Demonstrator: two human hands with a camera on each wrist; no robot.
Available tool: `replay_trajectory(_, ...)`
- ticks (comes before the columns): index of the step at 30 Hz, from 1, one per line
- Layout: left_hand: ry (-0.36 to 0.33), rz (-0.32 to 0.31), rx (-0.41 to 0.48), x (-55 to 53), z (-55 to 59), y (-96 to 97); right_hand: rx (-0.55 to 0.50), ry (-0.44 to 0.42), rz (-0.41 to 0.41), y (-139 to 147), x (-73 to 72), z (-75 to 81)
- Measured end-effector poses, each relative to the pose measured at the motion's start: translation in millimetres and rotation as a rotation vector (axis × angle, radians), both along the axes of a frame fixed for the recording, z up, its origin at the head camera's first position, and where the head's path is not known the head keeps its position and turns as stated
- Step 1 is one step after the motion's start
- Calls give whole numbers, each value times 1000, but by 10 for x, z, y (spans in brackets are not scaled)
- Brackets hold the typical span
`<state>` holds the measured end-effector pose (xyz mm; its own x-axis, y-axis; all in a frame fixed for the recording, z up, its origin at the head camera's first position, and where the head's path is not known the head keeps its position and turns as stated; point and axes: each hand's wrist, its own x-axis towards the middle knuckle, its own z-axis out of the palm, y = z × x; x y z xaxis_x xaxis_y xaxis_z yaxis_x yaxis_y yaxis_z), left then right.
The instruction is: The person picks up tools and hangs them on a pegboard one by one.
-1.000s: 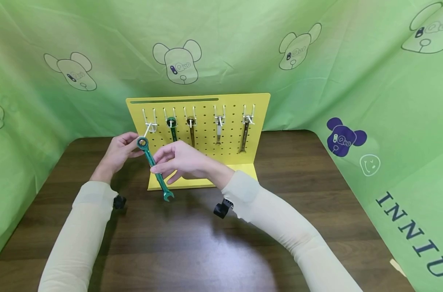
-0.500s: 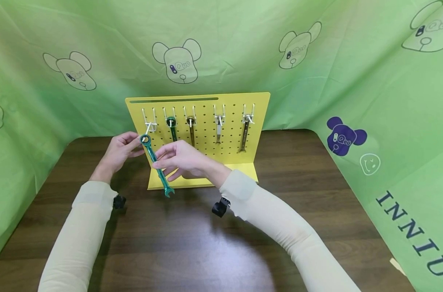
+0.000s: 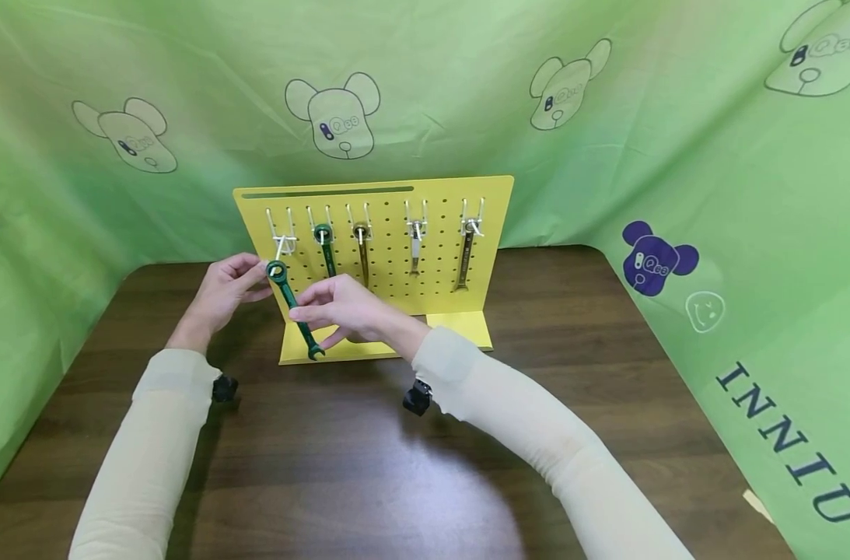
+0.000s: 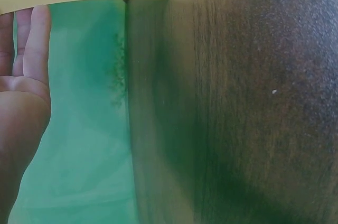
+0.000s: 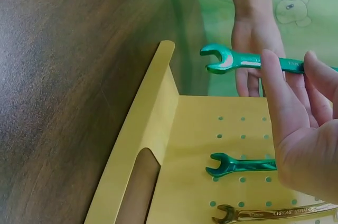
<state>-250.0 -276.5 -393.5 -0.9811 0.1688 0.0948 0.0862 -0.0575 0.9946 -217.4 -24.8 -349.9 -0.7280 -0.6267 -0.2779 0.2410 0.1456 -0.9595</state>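
My right hand (image 3: 351,307) pinches a green combination wrench (image 3: 285,292) by its shaft, ring end up and open end down. The ring sits over the tip of the leftmost white hook (image 3: 281,247); how far along the hook it sits is hard to tell. My left hand (image 3: 222,292) holds the left edge of the yellow pegboard (image 3: 435,264), its fingertips partly hidden there. In the right wrist view the held wrench's open jaw (image 5: 222,59) points away from the fingers, above a second green wrench (image 5: 237,165) that hangs on the board.
Right of the second green wrench hang a gold wrench (image 3: 364,260), a short silver wrench (image 3: 415,250) and a dark wrench (image 3: 465,260), each on a white hook. The board's yellow base (image 3: 459,330) stands on a dark wooden table (image 3: 341,467). Green printed cloth (image 3: 452,85) surrounds it.
The held wrench's ring has moved onto the hook tip, and its lower end has come up and in towards the board. My left hand has stayed at the board's edge.
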Motion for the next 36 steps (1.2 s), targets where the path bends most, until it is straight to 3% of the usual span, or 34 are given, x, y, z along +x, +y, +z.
replay_trajectory(14, 5, 12, -20, 10, -11, -11, 56, 39, -15, -26, -92, -2)
replay_trajectory(26, -30, 13, -25, 0, 2, -12, 97, 85, -75, -88, -178, 12)
replay_trajectory(36, -28, 21, -48, 2, 19, -2, 88, 110, -209, -156, -224, 12)
